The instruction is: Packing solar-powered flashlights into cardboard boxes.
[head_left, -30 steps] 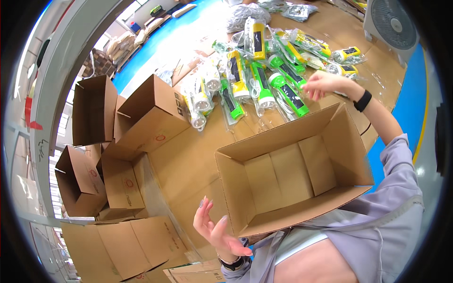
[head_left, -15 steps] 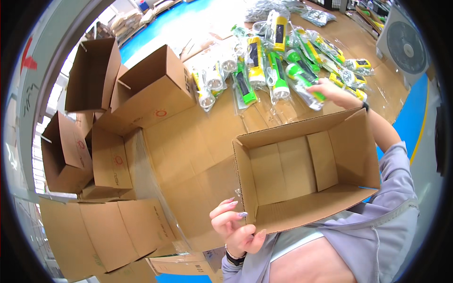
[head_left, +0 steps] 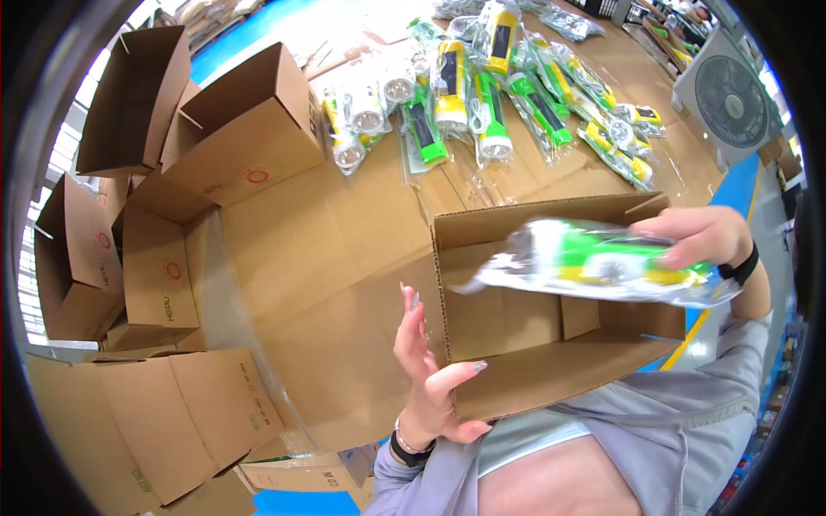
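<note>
An open, bare-bottomed cardboard box [head_left: 559, 378] tilts against my front. Over its opening, my right hand [head_left: 710, 236] grips a green and yellow flashlight [head_left: 594, 258] in a clear plastic bag. The flashlight lies sideways and is partly smeared by motion. At the box's left wall is my left hand [head_left: 430, 378], with its fingers stretched out and apart. Its thumb lies along the box's near left corner; whether the palm presses on the cardboard I cannot tell.
Several bagged flashlights [head_left: 449, 90] lie heaped at the far side of the cardboard-covered table [head_left: 335, 258]. Open cartons [head_left: 249, 159] stand stacked at the left, with another carton [head_left: 172, 421] nearer me. A fan [head_left: 731, 99] stands at the far right.
My right hand has lifted a bagged flashlight off the heap and brought it over the box. My left hand's fingers have straightened and spread. The view has shifted slightly right.
</note>
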`<state>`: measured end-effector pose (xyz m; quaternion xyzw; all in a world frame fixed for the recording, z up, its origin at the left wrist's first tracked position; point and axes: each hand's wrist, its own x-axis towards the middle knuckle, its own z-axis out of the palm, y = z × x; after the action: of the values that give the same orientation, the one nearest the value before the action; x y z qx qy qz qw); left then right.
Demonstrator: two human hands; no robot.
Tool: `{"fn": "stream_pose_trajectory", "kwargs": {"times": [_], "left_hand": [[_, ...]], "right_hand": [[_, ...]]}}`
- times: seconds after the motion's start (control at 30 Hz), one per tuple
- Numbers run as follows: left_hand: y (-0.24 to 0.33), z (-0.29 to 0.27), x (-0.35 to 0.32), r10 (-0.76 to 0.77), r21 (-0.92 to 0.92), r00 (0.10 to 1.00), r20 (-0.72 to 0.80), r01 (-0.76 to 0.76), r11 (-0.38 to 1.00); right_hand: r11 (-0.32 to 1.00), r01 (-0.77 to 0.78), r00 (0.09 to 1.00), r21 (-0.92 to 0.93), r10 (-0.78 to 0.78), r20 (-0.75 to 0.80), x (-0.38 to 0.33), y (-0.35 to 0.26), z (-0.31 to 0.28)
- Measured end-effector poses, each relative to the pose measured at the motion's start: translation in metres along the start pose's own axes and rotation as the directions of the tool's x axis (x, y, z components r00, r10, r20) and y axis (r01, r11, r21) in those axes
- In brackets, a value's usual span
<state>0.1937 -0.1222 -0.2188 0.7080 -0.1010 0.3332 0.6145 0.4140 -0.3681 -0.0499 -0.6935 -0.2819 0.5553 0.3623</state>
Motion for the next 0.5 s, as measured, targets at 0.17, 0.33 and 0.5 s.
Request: {"fn": "stream_pose_trajectory", "kwargs": {"times": [0.17,0.33,0.5], "left_hand": [[-0.011,0.011,-0.012,0.093,0.022,0.995,-0.027,-0.092,0.995],[-0.011,0.024,-0.003,0.147,-0.086,0.989,0.007,-0.145,0.986],[-0.012,0.024,-0.004,0.175,-0.005,0.984,0.045,-0.175,0.985]], "right_hand": [[0.842,-0.527,0.849,0.117,0.519,0.099,0.061,-0.02,0.05],[0.723,-0.398,0.917,0.564,0.323,0.233,0.074,0.0,0.075],[0.738,-0.445,0.893,0.508,0.407,0.19,0.09,-0.007,0.09]]}}
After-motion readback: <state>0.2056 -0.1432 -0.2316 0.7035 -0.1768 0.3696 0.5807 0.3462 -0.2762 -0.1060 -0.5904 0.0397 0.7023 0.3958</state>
